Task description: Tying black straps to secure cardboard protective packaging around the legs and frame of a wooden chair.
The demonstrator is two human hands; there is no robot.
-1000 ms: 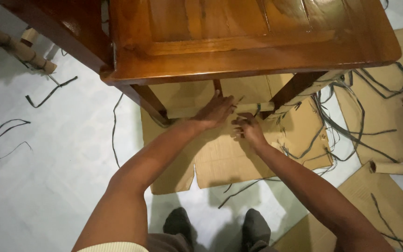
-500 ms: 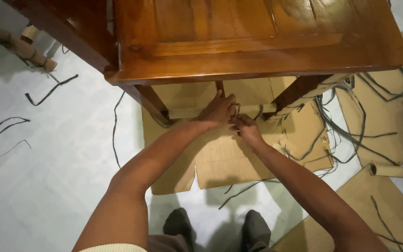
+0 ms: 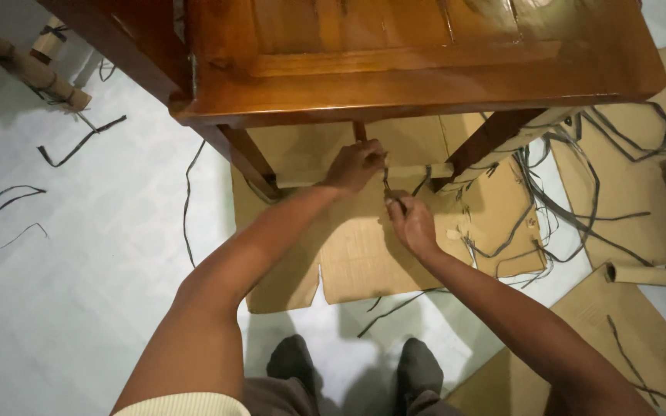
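1. Woodwork fills the top of the head view: a polished brown wooden furniture piece (image 3: 425,69), cut off by the upper edge, so its full shape cannot be made out.
2. Its underside is mostly hidden; only two dark legs and a pale crossbar (image 3: 302,179) between them show beneath the front edge.
3. The left hand (image 3: 356,166) rests against that crossbar, fingers curled together on a thin dark strip (image 3: 386,182); how tightly it pinches is hard to tell.
4. The right hand (image 3: 412,223) sits just below and beside it, its grip closed on the lower end of the same strip, thumb and fingertips pressed together.
5. The strip runs short and nearly upright between the two hands, close under the furniture edge.
6. Flattened brown cardboard sheets (image 3: 364,262) lie on the pale floor (image 3: 79,308) under the hands, plain, with no label visible.
7. Loose dark strips (image 3: 564,200) tangle at the right; more lie scattered at the left.
8. A cardboard tube (image 3: 649,275) lies at the right edge, partly cut off.
9. The person's dark shoes (image 3: 294,362) show at the bottom.
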